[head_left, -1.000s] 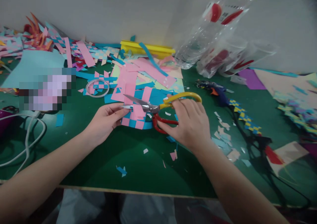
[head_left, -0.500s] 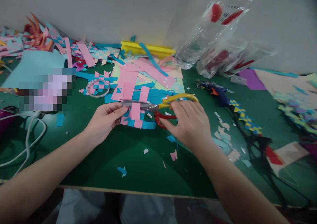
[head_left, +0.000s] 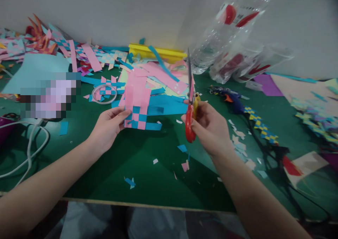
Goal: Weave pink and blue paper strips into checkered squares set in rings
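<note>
- Left hand: thumb and fingers pinched on the left edge of the woven paper piece, held above the near middle of the green table.
- Right hand: closed around the handles of the scissors.
- Change: the blades, earlier across the pink strips, now point upward, apart from the weave.
- Significance: cutting appears paused; the strips' free ends remain uneven.
</note>
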Demonstrator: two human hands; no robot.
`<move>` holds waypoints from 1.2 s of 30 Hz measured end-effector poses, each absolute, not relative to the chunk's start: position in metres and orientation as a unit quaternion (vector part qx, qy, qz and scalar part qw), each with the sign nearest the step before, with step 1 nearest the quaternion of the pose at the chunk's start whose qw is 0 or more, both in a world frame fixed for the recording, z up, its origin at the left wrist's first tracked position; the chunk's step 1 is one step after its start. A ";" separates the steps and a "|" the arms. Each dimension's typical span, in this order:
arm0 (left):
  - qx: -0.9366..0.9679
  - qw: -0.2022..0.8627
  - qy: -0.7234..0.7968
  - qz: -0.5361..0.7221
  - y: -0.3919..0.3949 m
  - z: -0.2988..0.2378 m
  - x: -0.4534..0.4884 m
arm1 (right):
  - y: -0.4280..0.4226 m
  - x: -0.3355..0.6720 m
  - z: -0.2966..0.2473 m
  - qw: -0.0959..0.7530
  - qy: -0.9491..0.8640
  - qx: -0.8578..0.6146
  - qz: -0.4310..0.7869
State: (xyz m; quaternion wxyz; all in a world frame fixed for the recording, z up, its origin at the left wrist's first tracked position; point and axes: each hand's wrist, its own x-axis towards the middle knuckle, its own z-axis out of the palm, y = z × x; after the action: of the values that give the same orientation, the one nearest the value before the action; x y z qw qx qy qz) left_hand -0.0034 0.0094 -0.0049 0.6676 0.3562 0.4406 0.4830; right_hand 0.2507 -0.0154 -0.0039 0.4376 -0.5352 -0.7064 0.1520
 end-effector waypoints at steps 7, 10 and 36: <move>0.362 0.658 0.459 0.476 0.007 0.000 -0.003 | -0.010 0.256 -0.013 0.410 -0.698 -0.483 0.333; 0.368 0.658 0.455 0.475 0.007 0.001 -0.003 | -0.011 0.255 -0.011 0.409 -0.693 -0.480 0.351; 0.409 0.628 0.454 0.481 0.000 0.005 0.002 | -0.025 0.240 -0.003 0.256 -0.819 -0.485 -0.171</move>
State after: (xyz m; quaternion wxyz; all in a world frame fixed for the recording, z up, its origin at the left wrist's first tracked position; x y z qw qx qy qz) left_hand 0.0022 0.0001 0.0049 0.6284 0.4086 0.4542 0.4815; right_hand 0.2396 -0.0251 -0.0034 0.2558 -0.4846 -0.8188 -0.1709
